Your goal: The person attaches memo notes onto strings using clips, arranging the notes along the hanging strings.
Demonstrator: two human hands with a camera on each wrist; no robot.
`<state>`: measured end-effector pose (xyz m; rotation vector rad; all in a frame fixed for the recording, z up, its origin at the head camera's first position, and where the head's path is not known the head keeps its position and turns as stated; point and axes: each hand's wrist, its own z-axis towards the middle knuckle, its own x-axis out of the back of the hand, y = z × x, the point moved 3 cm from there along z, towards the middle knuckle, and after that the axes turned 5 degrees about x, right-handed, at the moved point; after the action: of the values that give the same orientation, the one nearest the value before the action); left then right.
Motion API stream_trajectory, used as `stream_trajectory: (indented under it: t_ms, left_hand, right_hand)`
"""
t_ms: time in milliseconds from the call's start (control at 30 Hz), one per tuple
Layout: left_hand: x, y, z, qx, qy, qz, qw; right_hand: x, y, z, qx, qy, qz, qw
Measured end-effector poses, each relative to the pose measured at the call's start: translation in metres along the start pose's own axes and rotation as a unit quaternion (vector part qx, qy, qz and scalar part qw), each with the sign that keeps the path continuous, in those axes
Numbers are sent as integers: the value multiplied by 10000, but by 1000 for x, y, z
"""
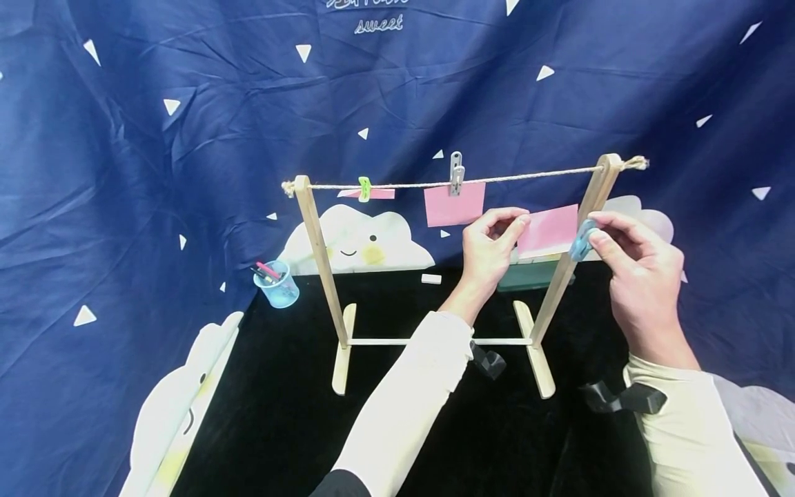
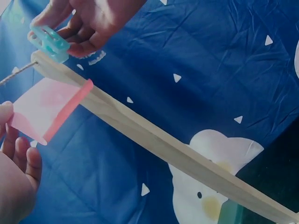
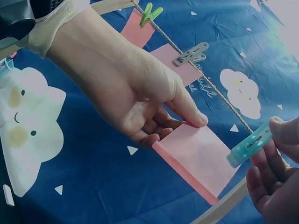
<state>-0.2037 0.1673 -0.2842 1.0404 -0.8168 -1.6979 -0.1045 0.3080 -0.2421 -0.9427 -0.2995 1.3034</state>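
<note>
My left hand (image 1: 487, 252) pinches the left edge of a pink paper slip (image 1: 546, 231), which has a folded edge in the right wrist view. The slip is held below the right end of a rope (image 1: 540, 174), near the right wooden post (image 1: 555, 297). Between thumb and fingers of my right hand (image 1: 646, 276) is a light-blue clothespin (image 3: 250, 147), just right of the slip. Further left along the rope, a grey clothespin (image 1: 456, 172) holds one pink paper (image 1: 453, 206) and a green clothespin (image 1: 364, 189) holds another pink paper (image 1: 381, 194).
The wooden rack stands on two feet (image 1: 344, 348) joined by a white rod (image 1: 379, 342), on a black cloth (image 1: 267, 414). A blue pen cup (image 1: 281, 293) is at the left, a white block (image 1: 431, 279) behind the rack. A green box (image 1: 528, 276) sits behind the right post.
</note>
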Motion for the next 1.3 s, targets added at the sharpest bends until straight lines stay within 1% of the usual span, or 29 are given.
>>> stream_trajectory:
  t_ms: [133,333,533,667,800,1067,1300]
  left_hand:
    - [-2,1,1,-25,45,14,10000]
    - [-5,4,2,41,209,-41,9998]
    - [-9,8,2,50,233,-129,9996]
    - [-11,10,2,41,253,-117,9996]
    - [-12,12,3,28,279,-165,9995]
    - [-15,13,4,189,312,-198,9991]
    - [-18,14,5,139,368,-210,9990]
  right_hand:
    - [-2,-1,3,57,-39,106,9999]
    - [-5,-3,10,118,-60,56,9999]
    - [-9,-6,16,252,-109,-22,9996]
    - [-12,-7,20,224,-59,-11,9997]
    - [-13,-8,23,130,41,155,9998]
    - [-15,-12,32,130,164,521,9984]
    - [-19,-14,38,187,197,935,9953]
